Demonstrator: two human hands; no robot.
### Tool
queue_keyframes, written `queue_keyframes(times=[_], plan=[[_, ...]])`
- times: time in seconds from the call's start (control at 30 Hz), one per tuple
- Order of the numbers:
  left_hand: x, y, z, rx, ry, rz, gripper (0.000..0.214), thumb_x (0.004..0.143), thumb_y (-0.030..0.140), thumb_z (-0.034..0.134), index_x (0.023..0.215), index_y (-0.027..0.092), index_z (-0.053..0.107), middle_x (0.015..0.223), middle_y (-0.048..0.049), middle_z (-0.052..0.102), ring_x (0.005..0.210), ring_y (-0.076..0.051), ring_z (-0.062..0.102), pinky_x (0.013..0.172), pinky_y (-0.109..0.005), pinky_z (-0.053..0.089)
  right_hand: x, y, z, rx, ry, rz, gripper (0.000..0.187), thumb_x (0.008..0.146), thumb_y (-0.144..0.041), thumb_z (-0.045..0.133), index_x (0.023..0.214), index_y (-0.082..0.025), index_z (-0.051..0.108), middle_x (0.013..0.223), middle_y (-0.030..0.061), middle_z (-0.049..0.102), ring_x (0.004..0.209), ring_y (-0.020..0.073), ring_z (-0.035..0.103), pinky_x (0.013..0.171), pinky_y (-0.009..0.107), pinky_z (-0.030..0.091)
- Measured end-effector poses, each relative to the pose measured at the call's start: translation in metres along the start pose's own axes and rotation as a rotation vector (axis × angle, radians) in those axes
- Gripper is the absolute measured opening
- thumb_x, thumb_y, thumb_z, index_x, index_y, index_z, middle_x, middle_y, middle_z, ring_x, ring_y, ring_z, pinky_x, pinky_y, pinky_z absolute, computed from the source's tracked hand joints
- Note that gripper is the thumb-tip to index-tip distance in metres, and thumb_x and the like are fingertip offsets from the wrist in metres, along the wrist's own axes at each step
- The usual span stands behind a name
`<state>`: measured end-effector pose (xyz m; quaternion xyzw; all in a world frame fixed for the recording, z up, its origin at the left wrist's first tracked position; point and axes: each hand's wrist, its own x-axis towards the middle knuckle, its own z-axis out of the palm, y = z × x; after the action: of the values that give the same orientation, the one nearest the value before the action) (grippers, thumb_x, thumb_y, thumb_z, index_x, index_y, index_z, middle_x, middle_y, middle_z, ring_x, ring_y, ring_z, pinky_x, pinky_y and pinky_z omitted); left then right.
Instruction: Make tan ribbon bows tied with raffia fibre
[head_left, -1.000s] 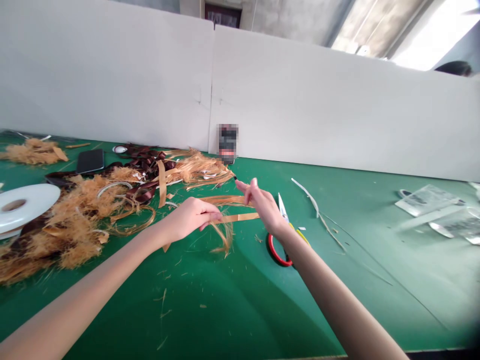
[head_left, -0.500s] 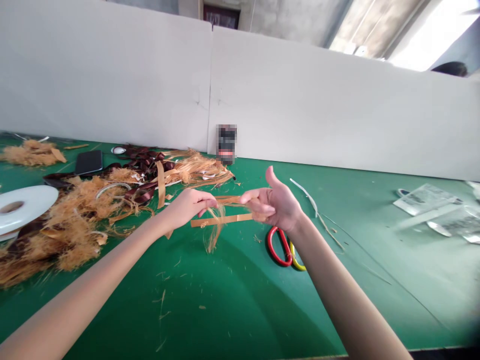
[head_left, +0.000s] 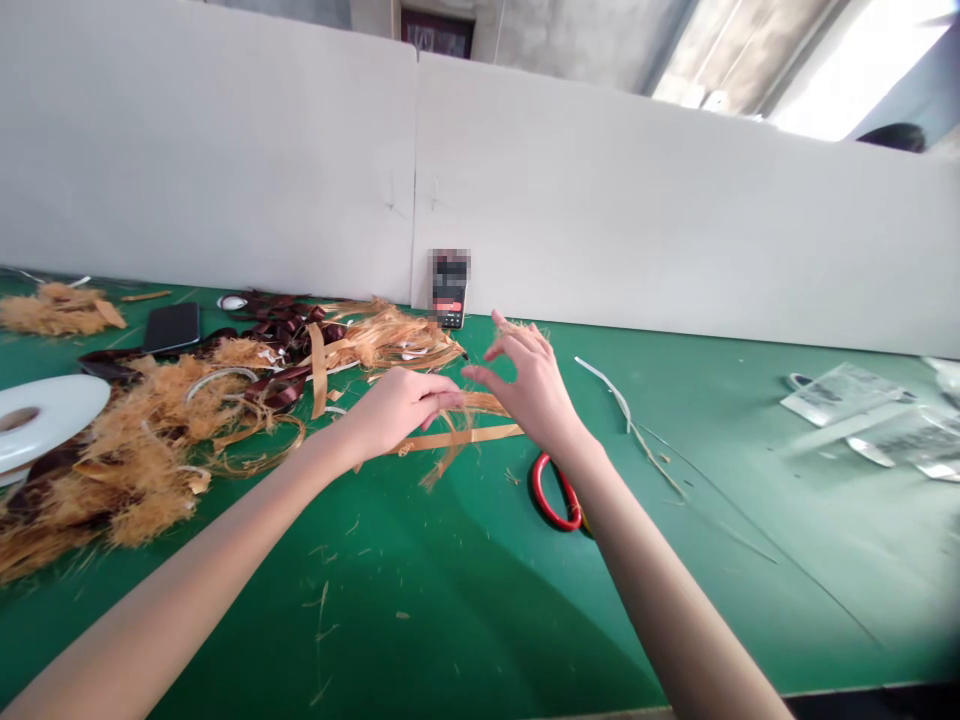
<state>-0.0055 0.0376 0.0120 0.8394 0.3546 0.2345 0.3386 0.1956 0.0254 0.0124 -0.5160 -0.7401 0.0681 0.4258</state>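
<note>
My left hand (head_left: 397, 405) pinches a tan frayed ribbon (head_left: 486, 402) between thumb and fingers. Its loose threads reach toward my right hand, and some dangle below my fingertips. My right hand (head_left: 536, 390) is raised to the right, fingers curved and apart, with a few fine threads showing behind the fingertips. Beneath both hands, a flat tan ribbon strip (head_left: 491, 434) lies across the green table. By my right wrist are scissors with a red handle (head_left: 538, 500); the forearm covers most of the rest.
Left of my hands spread tan fluffy fibres (head_left: 150, 440), dark brown ribbon (head_left: 289, 385) and a white spool (head_left: 60, 410). A black phone (head_left: 171, 327) lies behind them. Another phone (head_left: 451, 295) leans on the white partition (head_left: 637, 200). Clear plastic packets (head_left: 847, 395) are at right.
My right hand has turned over and its fingers have spread from their curled position by the threads. My left hand has shifted slightly right, still pinching the frayed ribbon.
</note>
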Motion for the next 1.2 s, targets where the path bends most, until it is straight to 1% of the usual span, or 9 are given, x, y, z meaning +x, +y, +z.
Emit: queue_keyframes(times=[0.1,0.2,0.3,0.4,0.5,0.67,0.87,0.97,1.2], plan=[[0.003,0.001,0.0,-0.006,-0.003,0.019,0.033,0.094,0.037,0.047,0.077,0.017,0.067,0.051,0.0047,0.048,0.048,-0.01,0.046,0.058,-0.026,0.038,-0.001,-0.007,0.0,0.466,0.011,0.248,0.045,0.093,-0.055,0.039,0.064,-0.023,0.049,0.128,0.013,0.064,0.124,0.0241,0.054,0.105,0.046,0.04],[0.008,0.005,-0.002,-0.045,0.034,0.031,0.034,0.093,0.035,0.048,0.068,0.017,0.063,0.051,0.0044,0.047,0.048,-0.009,0.045,0.057,-0.025,0.038,0.003,-0.017,-0.009,0.966,-0.123,0.39,0.059,0.09,-0.069,0.028,0.059,-0.022,0.045,0.121,0.0102,0.067,0.113,0.0213,0.061,0.093,0.038,0.049],[0.014,0.009,-0.007,-0.081,0.058,0.01,0.028,0.091,0.031,0.05,0.071,0.017,0.064,0.051,0.0044,0.048,0.047,-0.009,0.045,0.054,-0.025,0.038,0.009,-0.024,-0.021,1.093,-0.277,0.477,0.07,0.083,-0.079,0.021,0.063,-0.021,0.055,0.107,0.0113,0.071,0.082,0.0169,0.067,0.068,0.029,0.053],[0.018,0.008,-0.013,-0.048,0.062,-0.009,0.026,0.09,0.031,0.051,0.077,0.016,0.068,0.052,0.0041,0.05,0.046,-0.009,0.045,0.053,-0.025,0.038,0.017,-0.028,-0.035,1.023,-0.38,0.541,0.083,0.077,-0.085,0.012,0.071,-0.02,0.062,0.087,0.0122,0.072,0.045,0.0095,0.046,0.042,0.027,0.038],[0.019,0.002,-0.017,0.011,0.05,-0.015,0.027,0.092,0.032,0.049,0.083,0.017,0.07,0.051,0.0042,0.051,0.045,-0.009,0.044,0.054,-0.025,0.038,0.024,-0.031,-0.047,0.832,-0.433,0.572,0.086,0.079,-0.083,0.01,0.075,-0.018,0.066,0.077,0.0125,0.07,0.037,0.0061,0.027,0.038,0.029,0.03],[0.017,-0.003,-0.019,0.054,-0.016,-0.039,0.025,0.091,0.03,0.048,0.088,0.018,0.07,0.054,0.0033,0.054,0.048,-0.009,0.048,0.053,-0.024,0.036,0.026,-0.039,-0.055,0.384,-0.548,0.695,0.08,0.082,-0.08,0.021,0.072,-0.016,0.067,0.057,0.0111,0.062,0.038,0.0086,0.027,0.037,0.03,0.03],[0.013,0.004,-0.024,-0.015,-0.128,-0.023,0.028,0.09,0.025,0.045,0.084,0.019,0.072,0.054,0.0028,0.054,0.055,-0.011,0.053,0.059,-0.024,0.041,0.02,-0.055,-0.062,0.569,-0.782,0.5,0.082,0.084,-0.078,0.017,0.064,-0.019,0.07,0.042,-0.003,0.027,0.037,0.0083,0.018,0.035,0.027,0.022],[0.011,0.002,-0.029,-0.014,-0.117,-0.022,0.027,0.09,0.029,0.046,0.088,0.021,0.072,0.055,0.0031,0.055,0.055,-0.011,0.054,0.059,-0.024,0.042,0.021,-0.052,-0.068,0.504,-0.678,0.498,0.077,0.086,-0.076,0.024,0.066,-0.019,0.073,0.042,-0.0049,0.023,0.037,0.0075,0.017,0.036,0.027,0.023],[0.014,-0.009,-0.035,0.117,-0.079,-0.142,0.028,0.09,0.029,0.045,0.084,0.019,0.071,0.055,0.0017,0.058,0.053,-0.013,0.056,0.06,-0.026,0.044,0.024,-0.034,-0.081,0.185,-0.328,0.637,0.06,0.079,-0.071,0.052,0.053,-0.019,0.068,0.042,-0.003,0.034,0.039,0.0084,0.031,0.038,0.028,0.028]])
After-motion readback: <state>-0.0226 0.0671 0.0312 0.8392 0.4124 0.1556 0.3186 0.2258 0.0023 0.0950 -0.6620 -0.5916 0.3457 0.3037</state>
